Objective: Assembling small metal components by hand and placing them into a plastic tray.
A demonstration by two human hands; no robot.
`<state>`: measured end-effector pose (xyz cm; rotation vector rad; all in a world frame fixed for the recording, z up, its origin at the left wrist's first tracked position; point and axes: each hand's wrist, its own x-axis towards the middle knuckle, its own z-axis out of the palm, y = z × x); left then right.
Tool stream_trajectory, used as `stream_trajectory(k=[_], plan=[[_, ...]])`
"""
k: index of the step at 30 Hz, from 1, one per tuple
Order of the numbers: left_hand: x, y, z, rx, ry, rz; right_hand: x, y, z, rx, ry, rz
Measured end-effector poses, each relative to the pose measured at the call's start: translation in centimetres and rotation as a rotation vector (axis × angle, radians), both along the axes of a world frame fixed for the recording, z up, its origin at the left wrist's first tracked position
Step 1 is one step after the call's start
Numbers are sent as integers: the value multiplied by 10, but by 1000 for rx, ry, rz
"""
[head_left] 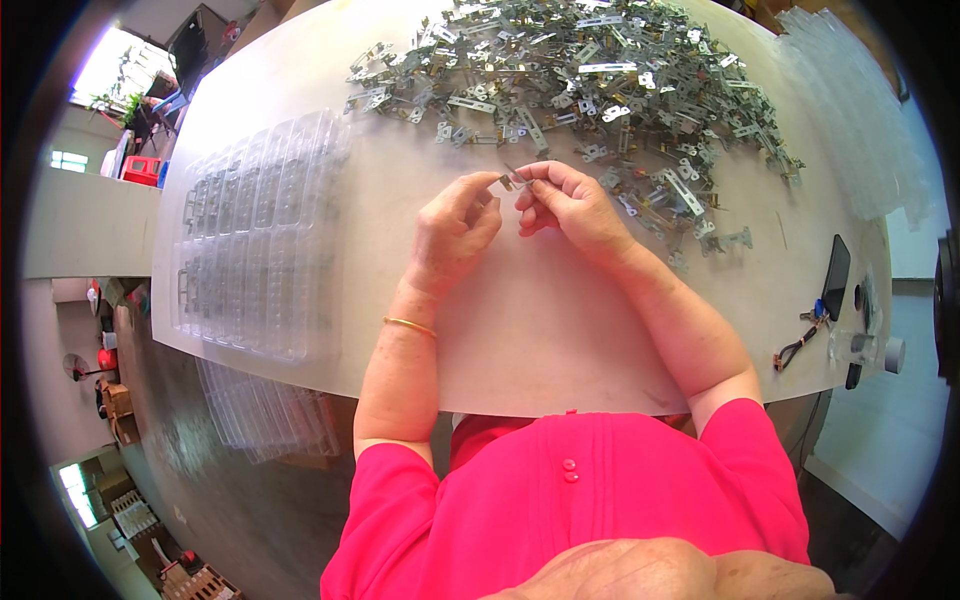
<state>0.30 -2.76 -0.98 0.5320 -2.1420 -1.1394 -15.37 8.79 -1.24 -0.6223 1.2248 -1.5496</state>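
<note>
My left hand [455,232] and my right hand [575,205] meet over the middle of the white table [550,340]. Between their fingertips is a small metal bracket [507,183], pinched from both sides. Most of the bracket is covered by the fingers, so its full shape does not show. Just beyond my hands spreads a large heap of silvery stamped metal brackets [570,90], some with brass-coloured bits. Several loose pieces lie close to my right hand and wrist.
Clear plastic trays [265,235] holding metal parts are stacked at the left, with more trays [265,410] below the table edge. Clear plastic sheets [850,120] lie at the far right. A phone [836,277], keys [818,311] and a clear cup [858,347] sit near the right edge.
</note>
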Motion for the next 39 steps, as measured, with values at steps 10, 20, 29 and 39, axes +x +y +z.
stream_trajectory(k=[10,20,29,39], plan=[[3,2,6,-29,-33,-78,-12,1,1,-4,-222,55],[6,3,6,289,-95,-184,-4,0,-3,-227,-85,-112],[7,-5,18,625,-117,-163,4,1,-4,-370,606,-83],[11,-21,8,851,289,-293,1,-1,-2,-270,-104,-254]])
